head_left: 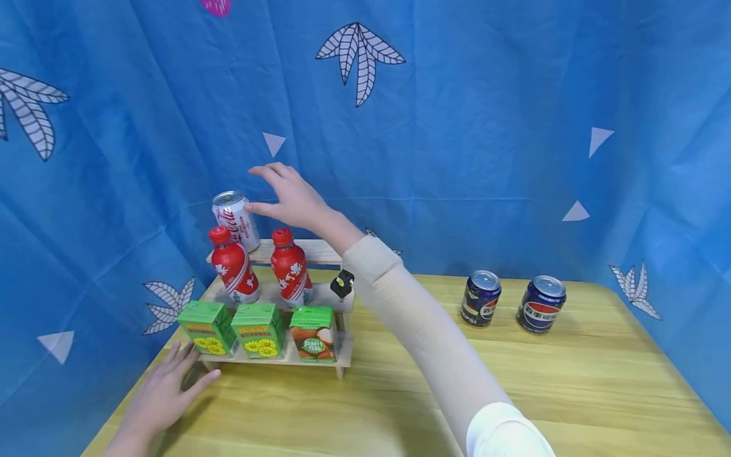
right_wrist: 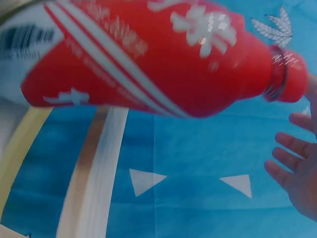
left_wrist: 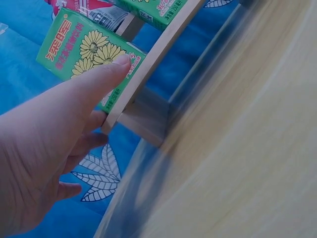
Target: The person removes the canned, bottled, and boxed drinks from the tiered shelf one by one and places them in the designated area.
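My right hand (head_left: 291, 197) is raised over the top tier of a wooden three-tier rack (head_left: 320, 252), fingers spread. Its thumb tip is beside a white Coca-Cola can (head_left: 242, 225); contact cannot be told. On the middle tier stand two red bottles (head_left: 231, 266), one of them large in the right wrist view, where the right hand (right_wrist: 302, 173) shows at the edge. Low at the rack's left front corner is my left hand (head_left: 162, 390), thumb apart from loosely bent fingers. In the left wrist view its thumb overlaps a green drink carton (left_wrist: 94, 49); nothing is gripped.
Three green cartons (head_left: 259, 330) line the bottom tier. Two dark blue Pepsi cans (head_left: 481, 298) stand on the wooden table (head_left: 599, 368) to the right. A small black object (head_left: 342, 284) is at the rack's right end. Blue patterned cloth (head_left: 485, 127) hangs behind and at both sides.
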{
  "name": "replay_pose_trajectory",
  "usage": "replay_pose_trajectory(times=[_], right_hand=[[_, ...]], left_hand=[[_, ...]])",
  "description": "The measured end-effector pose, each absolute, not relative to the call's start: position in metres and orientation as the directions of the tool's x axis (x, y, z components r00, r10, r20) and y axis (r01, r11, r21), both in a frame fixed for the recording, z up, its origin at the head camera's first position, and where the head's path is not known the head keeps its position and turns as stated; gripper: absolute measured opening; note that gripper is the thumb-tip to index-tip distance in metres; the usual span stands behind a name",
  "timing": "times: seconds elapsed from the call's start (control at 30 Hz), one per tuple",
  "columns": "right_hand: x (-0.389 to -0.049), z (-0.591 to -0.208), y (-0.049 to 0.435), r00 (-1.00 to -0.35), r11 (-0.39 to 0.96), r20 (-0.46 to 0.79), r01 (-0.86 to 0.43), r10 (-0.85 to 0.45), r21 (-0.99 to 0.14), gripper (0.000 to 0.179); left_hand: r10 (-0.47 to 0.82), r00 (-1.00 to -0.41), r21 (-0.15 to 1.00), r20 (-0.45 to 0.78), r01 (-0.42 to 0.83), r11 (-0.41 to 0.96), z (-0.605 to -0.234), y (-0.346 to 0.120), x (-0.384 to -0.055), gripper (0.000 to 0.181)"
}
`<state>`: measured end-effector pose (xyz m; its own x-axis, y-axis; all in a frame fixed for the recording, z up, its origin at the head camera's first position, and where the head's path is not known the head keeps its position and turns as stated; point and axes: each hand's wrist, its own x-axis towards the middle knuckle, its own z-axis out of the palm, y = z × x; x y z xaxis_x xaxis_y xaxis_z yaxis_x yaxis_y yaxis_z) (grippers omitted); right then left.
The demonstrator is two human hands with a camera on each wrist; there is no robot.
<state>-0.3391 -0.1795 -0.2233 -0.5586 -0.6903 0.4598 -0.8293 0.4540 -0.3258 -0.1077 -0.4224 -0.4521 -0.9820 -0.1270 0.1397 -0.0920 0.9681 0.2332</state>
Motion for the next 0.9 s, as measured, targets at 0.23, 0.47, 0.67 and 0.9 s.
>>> replay_pose_trajectory(times=[0.23,0.47,0.67,0.9], right_hand=[[-0.358,-0.223,-0.202,-0.507,0.423,0.397,-0.861,-0.765,-0.283,0.071],[-0.379,-0.229,-0.217,-0.47,0.408,0.361,-0.882,-0.806,-0.237,0.072],[-0.389,-0.239,-0.221,-0.447,0.396,0.324,-0.893,-0.834,-0.214,0.073],[-0.39,-0.252,-0.23,-0.41,0.358,0.329,-0.91,-0.85,-0.211,0.075]], left_hand=[[-0.136,-0.98,0.238,0.142,-0.1,0.966,-0.454,-0.425,-0.104,0.083],[-0.14,-0.981,0.232,0.133,-0.107,0.967,-0.454,-0.426,-0.104,0.084],[-0.144,-0.982,0.231,0.12,-0.114,0.966,-0.454,-0.423,-0.106,0.084],[-0.149,-0.98,0.232,0.128,-0.117,0.966,-0.452,-0.422,-0.108,0.085]])
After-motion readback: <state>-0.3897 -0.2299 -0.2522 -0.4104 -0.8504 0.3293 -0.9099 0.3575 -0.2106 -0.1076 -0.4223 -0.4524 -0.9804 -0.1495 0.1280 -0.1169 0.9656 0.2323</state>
